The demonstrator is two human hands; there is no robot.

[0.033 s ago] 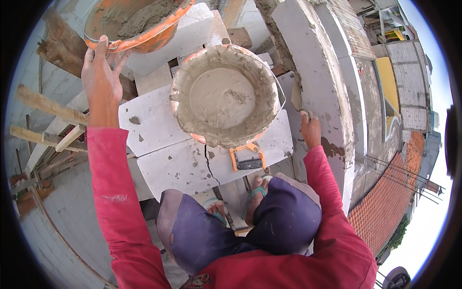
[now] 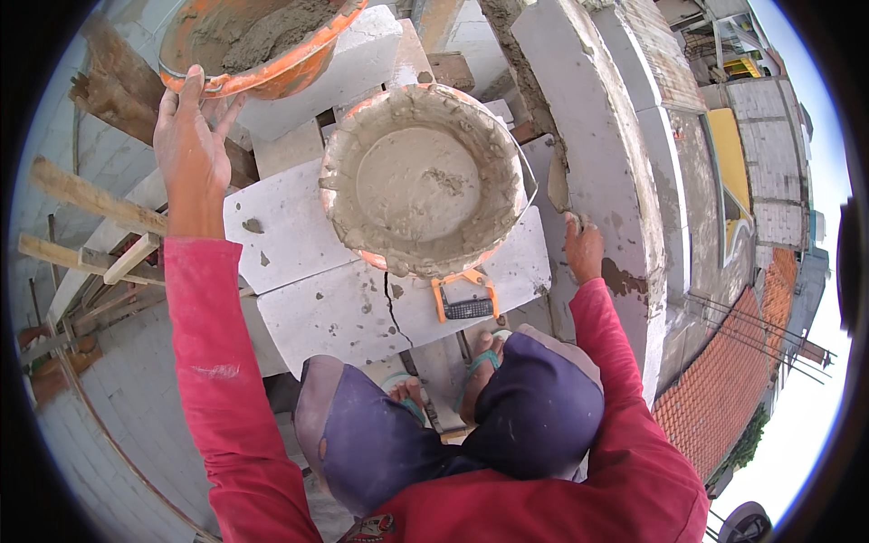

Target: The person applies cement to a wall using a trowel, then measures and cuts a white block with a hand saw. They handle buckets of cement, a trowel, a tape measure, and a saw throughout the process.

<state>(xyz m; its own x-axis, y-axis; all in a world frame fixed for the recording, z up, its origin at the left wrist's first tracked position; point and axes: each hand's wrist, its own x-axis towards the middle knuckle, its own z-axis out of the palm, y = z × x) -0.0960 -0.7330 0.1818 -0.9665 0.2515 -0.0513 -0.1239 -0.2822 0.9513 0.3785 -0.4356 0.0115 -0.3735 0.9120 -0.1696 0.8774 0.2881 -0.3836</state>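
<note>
Your hands stand apart: the left hand [image 2: 192, 156] touches the rim of the orange bucket [image 2: 297, 78], upper left, its clamping uncertain; the right hand [image 2: 584, 248] curls beside the pale block wall [image 2: 605, 158], its hold unclear. Contact is essentially unchanged. The bucket's mouth faces upward; round, it shows no distinct long axis.

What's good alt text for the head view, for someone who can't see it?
A person's left hand grips the rim of an orange tub of grey mix; the right hand, curled, is by a pale block wall. Between them, a bucket of mix stands on pale slabs.
</note>
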